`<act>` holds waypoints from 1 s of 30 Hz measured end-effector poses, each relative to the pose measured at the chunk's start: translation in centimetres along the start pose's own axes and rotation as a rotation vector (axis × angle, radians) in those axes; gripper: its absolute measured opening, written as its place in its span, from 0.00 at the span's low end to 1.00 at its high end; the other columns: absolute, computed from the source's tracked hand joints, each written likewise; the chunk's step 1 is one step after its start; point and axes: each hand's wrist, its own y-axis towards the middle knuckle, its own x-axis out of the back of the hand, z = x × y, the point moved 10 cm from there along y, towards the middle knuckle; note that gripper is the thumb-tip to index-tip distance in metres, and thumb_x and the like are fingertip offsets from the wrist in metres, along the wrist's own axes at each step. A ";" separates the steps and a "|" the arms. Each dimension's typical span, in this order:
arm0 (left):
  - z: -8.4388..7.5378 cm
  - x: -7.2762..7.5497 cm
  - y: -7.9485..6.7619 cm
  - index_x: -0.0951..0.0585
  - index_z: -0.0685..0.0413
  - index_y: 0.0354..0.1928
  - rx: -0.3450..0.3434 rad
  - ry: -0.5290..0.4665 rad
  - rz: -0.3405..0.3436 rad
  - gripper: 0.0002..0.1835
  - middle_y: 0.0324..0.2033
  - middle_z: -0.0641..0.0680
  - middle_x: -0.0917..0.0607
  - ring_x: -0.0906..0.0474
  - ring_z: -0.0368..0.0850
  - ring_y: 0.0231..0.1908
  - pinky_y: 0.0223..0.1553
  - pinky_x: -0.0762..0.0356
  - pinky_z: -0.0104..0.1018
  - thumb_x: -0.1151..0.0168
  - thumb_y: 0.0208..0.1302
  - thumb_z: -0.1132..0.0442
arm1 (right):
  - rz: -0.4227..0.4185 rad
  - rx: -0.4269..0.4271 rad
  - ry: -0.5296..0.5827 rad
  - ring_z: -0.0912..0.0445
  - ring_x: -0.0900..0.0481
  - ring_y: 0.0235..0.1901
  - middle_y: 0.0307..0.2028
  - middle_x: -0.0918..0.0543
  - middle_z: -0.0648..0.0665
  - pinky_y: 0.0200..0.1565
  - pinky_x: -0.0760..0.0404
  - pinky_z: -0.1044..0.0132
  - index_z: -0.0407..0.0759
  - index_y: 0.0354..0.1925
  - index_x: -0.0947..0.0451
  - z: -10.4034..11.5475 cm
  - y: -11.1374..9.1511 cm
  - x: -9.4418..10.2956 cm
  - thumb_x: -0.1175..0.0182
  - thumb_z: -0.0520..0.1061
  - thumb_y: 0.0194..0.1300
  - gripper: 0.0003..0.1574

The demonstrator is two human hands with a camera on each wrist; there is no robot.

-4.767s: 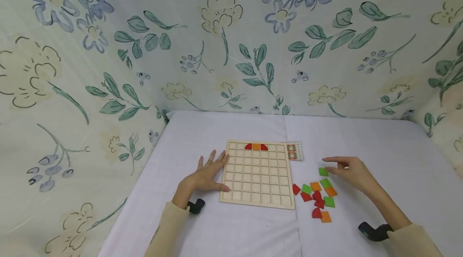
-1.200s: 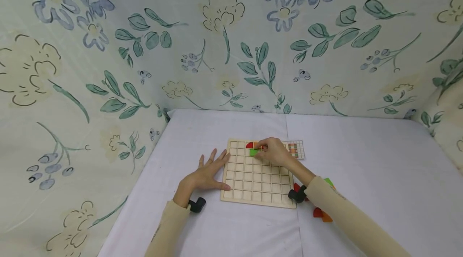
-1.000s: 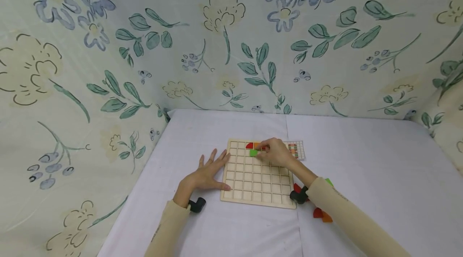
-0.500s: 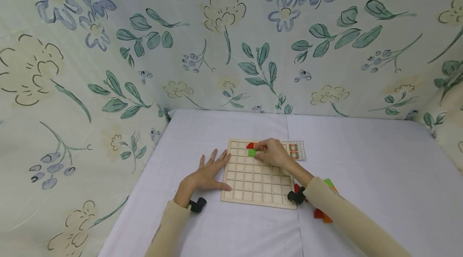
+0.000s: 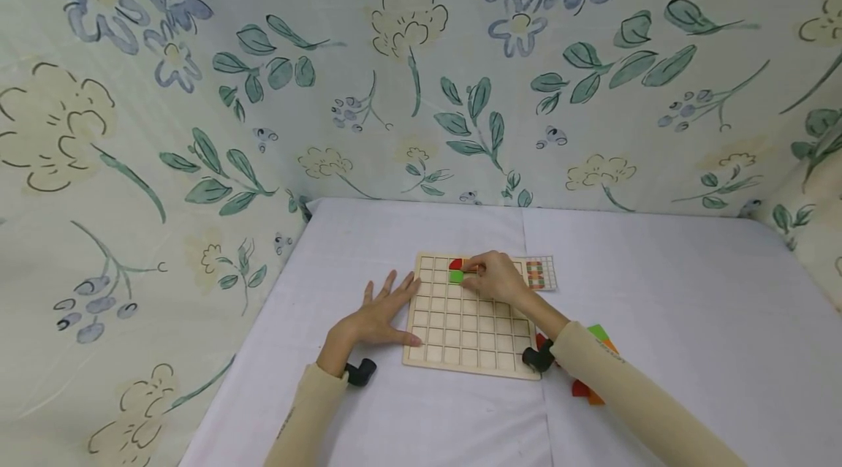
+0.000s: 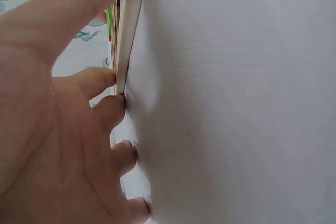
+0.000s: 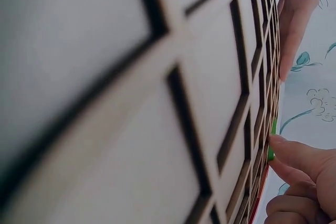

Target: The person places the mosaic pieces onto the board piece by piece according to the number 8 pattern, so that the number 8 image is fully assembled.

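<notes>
While the right hand (image 5: 498, 278) pinches the green tile (image 5: 455, 277), the left (image 5: 376, 321), spread, rests apart.

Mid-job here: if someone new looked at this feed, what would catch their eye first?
Probably the large floral backdrop, which fills the upper part and left side of the head view. Next, the bright green square near the far edge of the pale grid board, pinched by the right hand. Then the colourful loose pieces right of the board, partly hidden by the right sleeve.
</notes>
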 end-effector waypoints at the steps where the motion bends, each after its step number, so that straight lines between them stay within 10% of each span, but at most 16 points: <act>1: 0.0 0.0 0.0 0.54 0.43 0.84 0.002 0.000 0.001 0.63 0.84 0.50 0.60 0.76 0.60 0.83 0.76 0.81 0.72 0.26 0.56 0.35 | -0.001 0.004 0.003 0.59 0.40 0.17 0.14 0.29 0.50 0.24 0.39 0.69 0.37 0.45 0.10 0.0 0.0 0.0 0.24 0.42 0.61 0.15; 16: -0.2 0.1 0.0 0.53 0.46 0.84 0.005 -0.011 -0.008 0.63 0.84 0.52 0.59 0.75 0.62 0.83 0.76 0.79 0.73 0.25 0.56 0.37 | -0.021 -0.016 0.068 0.59 0.43 0.17 0.14 0.36 0.52 0.23 0.41 0.69 0.41 0.47 0.10 -0.6 -0.3 1.0 0.25 0.45 0.62 0.15; 30: -0.2 0.2 -0.1 0.53 0.46 0.84 0.017 -0.017 -0.008 0.63 0.84 0.53 0.59 0.75 0.61 0.83 0.77 0.80 0.72 0.24 0.56 0.38 | -0.117 -0.165 0.054 0.54 0.29 0.27 0.23 0.30 0.47 0.24 0.34 0.70 0.39 0.55 0.14 -5.1 -8.0 10.8 0.29 0.50 0.67 0.23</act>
